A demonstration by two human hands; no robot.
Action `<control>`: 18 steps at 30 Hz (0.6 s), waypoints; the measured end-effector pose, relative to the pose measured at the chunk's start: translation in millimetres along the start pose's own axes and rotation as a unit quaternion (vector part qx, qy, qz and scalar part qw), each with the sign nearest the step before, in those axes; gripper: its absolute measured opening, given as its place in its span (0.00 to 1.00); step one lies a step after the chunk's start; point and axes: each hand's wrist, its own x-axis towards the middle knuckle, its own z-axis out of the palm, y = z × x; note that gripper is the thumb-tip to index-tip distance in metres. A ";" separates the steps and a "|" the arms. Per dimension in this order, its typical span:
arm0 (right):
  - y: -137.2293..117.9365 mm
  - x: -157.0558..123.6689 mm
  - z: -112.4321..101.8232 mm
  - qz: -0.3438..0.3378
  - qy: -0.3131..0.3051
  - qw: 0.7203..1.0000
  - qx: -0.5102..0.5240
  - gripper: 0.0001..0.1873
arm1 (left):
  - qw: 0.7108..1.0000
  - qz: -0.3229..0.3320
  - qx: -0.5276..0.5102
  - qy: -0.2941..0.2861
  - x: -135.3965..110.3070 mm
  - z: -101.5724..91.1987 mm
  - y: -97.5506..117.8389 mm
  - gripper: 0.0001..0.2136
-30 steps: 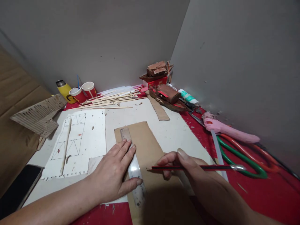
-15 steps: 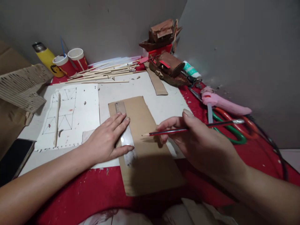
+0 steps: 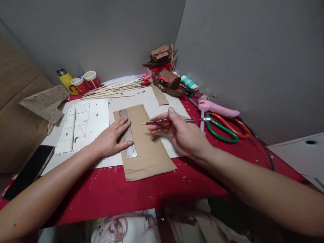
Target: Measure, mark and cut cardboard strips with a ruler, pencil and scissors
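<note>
Within the last second, moved the pencil (image 3: 159, 123) toward the far end of the ruler (image 3: 131, 152), with its tip now about level with the longest fingertips of the left hand (image 3: 113, 136). Kept the ruler pressed at about the same place on the brown cardboard (image 3: 152, 148). Also brought the near part of this cardboard out of the shadow. Judging by this, keeping the guide steady while choosing a place beside it for the tip. Cannot tell if touching the cardboard with the tip or only hovering.

Lying flat near the left long edge of the cardboard, and roughly parallel to it: the ruler. Running from far to near in its long axis, with the near end turned slightly right. Pointing left, across the ruler's direction: the pencil. Gripping it between thumb and fingers with the right hand (image 3: 179, 133). Pressing down with the left, laid flat, thumb spread apart.
</note>
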 end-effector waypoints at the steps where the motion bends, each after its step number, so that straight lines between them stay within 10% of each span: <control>1: -1.7 -6.4 -0.3 -0.039 -0.041 0.997 -0.061 0.25 | 1.000 -0.003 0.000 0.001 -0.7 0.2 0.3 0.39; 3: -6.3 -19.3 -1.2 -0.175 -0.146 0.947 -0.228 0.20 | 1.000 -0.010 0.001 0.002 -2.4 0.6 1.4 0.39; 5: -11.1 -29.0 -2.0 -0.305 -0.276 0.834 -0.367 0.13 | 1.000 -0.015 -0.003 0.005 -4.4 1.0 2.9 0.38; 8: -15.6 -35.1 -2.1 -0.298 -0.375 0.722 -0.499 0.08 | 1.000 -0.019 -0.007 0.011 -7.4 1.4 6.0 0.38; 18: 9.5 -30.9 -2.8 -0.274 -0.381 0.680 -0.564 0.10 | 0.999 -0.031 -0.023 -0.006 -13.1 -1.1 19.2 0.38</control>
